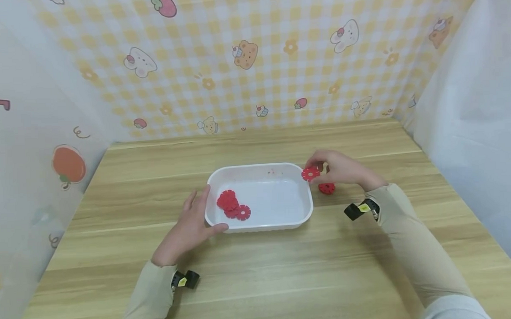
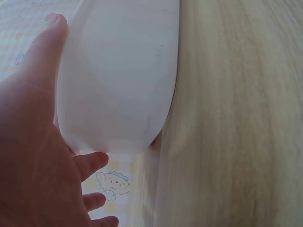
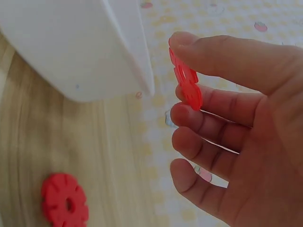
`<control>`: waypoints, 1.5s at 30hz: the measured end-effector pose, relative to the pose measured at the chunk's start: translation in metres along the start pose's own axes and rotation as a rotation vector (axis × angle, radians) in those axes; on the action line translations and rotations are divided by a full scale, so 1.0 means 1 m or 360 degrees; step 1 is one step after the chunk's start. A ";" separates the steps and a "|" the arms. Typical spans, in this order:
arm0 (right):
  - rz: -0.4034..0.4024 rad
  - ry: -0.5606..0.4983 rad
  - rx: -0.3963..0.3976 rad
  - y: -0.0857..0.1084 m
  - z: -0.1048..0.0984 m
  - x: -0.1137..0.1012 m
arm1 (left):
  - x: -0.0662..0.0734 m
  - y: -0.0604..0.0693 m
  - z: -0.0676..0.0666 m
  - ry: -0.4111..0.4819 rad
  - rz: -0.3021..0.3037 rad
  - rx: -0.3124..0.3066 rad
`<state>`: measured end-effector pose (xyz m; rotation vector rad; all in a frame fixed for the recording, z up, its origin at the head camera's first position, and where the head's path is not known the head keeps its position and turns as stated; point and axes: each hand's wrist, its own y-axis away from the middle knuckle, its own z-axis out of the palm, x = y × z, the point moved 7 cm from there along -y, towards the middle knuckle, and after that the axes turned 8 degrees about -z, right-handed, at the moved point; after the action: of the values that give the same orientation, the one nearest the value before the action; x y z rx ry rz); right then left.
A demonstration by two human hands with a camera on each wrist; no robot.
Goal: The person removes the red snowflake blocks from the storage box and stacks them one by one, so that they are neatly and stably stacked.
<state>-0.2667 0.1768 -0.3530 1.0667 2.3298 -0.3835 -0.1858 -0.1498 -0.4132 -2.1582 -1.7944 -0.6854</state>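
A white plastic tub point(image 1: 270, 220) stands mid-table with several red notched discs point(image 1: 227, 201) inside, heaped toward its left end. My left hand point(image 1: 194, 222) rests on the tub's left end, thumb along the near rim and fingers spread at the side; the left wrist view shows it against the tub wall point(image 2: 118, 75). Over the tub's right rim, my right hand point(image 1: 336, 168) pinches a red notched disc point(image 3: 185, 78) between thumb and fingers. Below that hand, more red discs point(image 1: 326, 188) lie on the table just right of the tub, seen also as a red disc point(image 3: 65, 201) in the right wrist view.
The wood-grain table point(image 1: 268, 281) reaches back to a yellow checked backdrop point(image 1: 219, 85) with cartoon prints. White sheets hang at the left point(image 1: 23, 153) and right point(image 1: 469, 100) sides. Each wrist wears a small black camera.
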 end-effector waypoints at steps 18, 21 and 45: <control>0.0044 -0.0093 0.0108 0.031 0.015 0.059 | 0.001 -0.001 0.000 0.0018 0.0004 -0.0014; 0.0065 -0.0085 0.0115 0.034 0.017 0.065 | 0.000 -0.001 0.001 0.0013 -0.0022 -0.0027; 0.0136 -0.0080 0.0067 0.041 0.027 0.081 | 0.000 -0.002 0.001 0.0059 0.0021 -0.0012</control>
<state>-0.2690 0.2398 -0.4232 1.1593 2.2329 -0.4233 -0.1874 -0.1495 -0.4142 -2.1458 -1.7600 -0.7258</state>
